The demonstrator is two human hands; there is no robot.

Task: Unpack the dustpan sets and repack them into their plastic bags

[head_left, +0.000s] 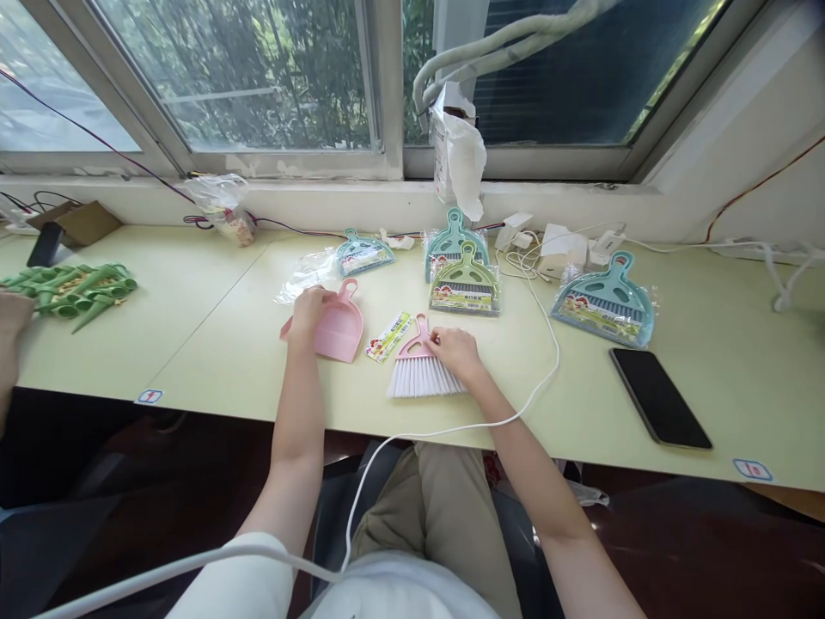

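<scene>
My left hand (308,311) rests closed on a small pink dustpan (340,330) lying on the pale green table (219,344). My right hand (455,349) grips the pink handle of a small brush (422,371) with white bristles, which lies flat near the table's front edge. A printed paper label (389,336) lies between the dustpan and the brush. An empty clear plastic bag (308,273) lies just beyond the dustpan.
Bagged dustpan sets lie behind: teal ones (364,254) (451,242), a green one (465,288), and a blue one (604,303) at right. A black phone (658,397) lies right. A white cable (547,344) crosses the table. Green cones (74,291) and another person's hand (11,322) are at left.
</scene>
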